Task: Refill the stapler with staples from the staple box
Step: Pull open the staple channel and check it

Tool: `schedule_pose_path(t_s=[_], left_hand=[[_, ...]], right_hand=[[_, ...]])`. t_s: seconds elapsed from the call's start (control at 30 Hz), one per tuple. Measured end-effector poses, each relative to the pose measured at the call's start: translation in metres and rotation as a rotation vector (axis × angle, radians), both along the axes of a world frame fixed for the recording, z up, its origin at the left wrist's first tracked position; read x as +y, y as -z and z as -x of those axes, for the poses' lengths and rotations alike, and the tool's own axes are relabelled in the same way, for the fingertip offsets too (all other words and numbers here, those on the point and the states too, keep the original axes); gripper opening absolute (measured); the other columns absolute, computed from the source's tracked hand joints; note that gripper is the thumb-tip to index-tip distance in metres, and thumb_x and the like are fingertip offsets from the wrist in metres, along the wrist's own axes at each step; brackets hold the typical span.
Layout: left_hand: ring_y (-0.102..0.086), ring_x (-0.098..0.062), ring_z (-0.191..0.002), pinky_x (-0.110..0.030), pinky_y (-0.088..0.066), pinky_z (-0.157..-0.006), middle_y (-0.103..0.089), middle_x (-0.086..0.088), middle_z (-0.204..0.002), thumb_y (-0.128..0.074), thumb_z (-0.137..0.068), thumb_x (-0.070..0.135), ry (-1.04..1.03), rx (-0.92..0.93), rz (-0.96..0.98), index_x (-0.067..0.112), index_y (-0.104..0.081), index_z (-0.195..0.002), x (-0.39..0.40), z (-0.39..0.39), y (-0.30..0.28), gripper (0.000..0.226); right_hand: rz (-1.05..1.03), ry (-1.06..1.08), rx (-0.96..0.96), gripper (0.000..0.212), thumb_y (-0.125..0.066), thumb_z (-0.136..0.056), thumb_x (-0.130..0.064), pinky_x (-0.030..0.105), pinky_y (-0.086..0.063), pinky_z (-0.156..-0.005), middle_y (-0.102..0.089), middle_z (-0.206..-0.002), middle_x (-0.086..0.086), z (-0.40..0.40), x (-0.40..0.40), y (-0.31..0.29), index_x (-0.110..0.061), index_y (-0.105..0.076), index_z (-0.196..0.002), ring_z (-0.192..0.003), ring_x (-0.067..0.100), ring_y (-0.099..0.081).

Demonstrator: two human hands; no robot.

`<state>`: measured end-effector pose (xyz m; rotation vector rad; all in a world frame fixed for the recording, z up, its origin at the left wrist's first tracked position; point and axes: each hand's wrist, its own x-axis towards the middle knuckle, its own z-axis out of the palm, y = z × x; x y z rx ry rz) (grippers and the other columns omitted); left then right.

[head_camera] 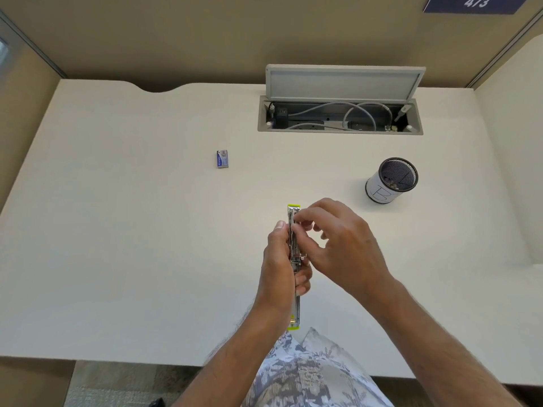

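**Stapler opened in hand, staples going in**

You are holding the stapler (294, 259) in your left hand (279, 265), fingers and thumb curling round its middle, lifting it over the desk (147, 245) just ahead of your body. It is hinged open flat: one yellow-tipped end is showing beyond your fingertips, the other is poking out below your wrist, nearest you.

Your right hand (338, 245) is coming in from the right side, fingertips (299, 223) pinching together at the far part of the metal channel. You seem to be seating a staple strip there, but the strip itself is too small and too covered to confirm; I cannot tell whether those fingers are holding anything.

Progress, judging from this: opening is done, loading is under way. Closing the stapler is remaining.

The staple box (222, 159) is lying well apart from both hands, ahead and to the left of your left hand. Whether it is open I cannot tell.

Long axis of the stapler is running straight away from you, near end at your shirt, far end pointing toward the cable tray (340, 117) side of the desk. The mesh cup (392, 180) is sitting ahead and right of your right hand, untouched.
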<state>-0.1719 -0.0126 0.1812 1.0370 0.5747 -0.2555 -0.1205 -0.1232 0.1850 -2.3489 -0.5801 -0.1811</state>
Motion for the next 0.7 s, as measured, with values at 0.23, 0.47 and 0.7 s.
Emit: schedule_pose_path(t_s=[0.23,0.47,0.7], left_hand=[[-0.031,-0.008,-0.04,-0.019,-0.023,-0.036,-0.047,0.005,-0.06,-0.04,-0.092,0.058,-0.006,0.013,0.011,0.022,-0.061,-0.08,-0.001,0.0,0.003,0.043],[-0.033,-0.008,-0.039,-0.019,-0.024,-0.038,-0.049,0.007,-0.06,-0.037,-0.092,0.06,0.005,0.008,-0.059,0.021,-0.061,-0.083,-0.001,0.001,0.002,0.047],[-0.034,-0.008,-0.04,-0.021,-0.022,-0.04,-0.051,0.008,-0.058,-0.037,-0.093,0.059,0.01,-0.009,-0.08,0.021,-0.059,-0.076,-0.002,0.001,0.0,0.047]], right_hand=[[-0.513,0.068,0.202,0.01,-0.072,-0.087,-0.004,0.027,-0.055,-0.066,-0.071,-0.089,0.001,0.007,-0.003,0.036,-0.007,-0.075,-0.096,-0.074,0.017,-0.067],[-0.436,0.069,0.105,0.021,-0.067,-0.092,-0.004,0.021,-0.053,-0.069,-0.071,-0.096,0.001,0.016,-0.003,0.042,-0.009,-0.074,-0.112,-0.085,0.013,-0.069],[-0.194,0.046,0.016,0.017,-0.069,-0.096,-0.019,0.036,-0.056,-0.066,-0.065,-0.096,0.003,0.013,-0.008,0.028,-0.014,-0.077,-0.11,-0.087,0.02,-0.066]])
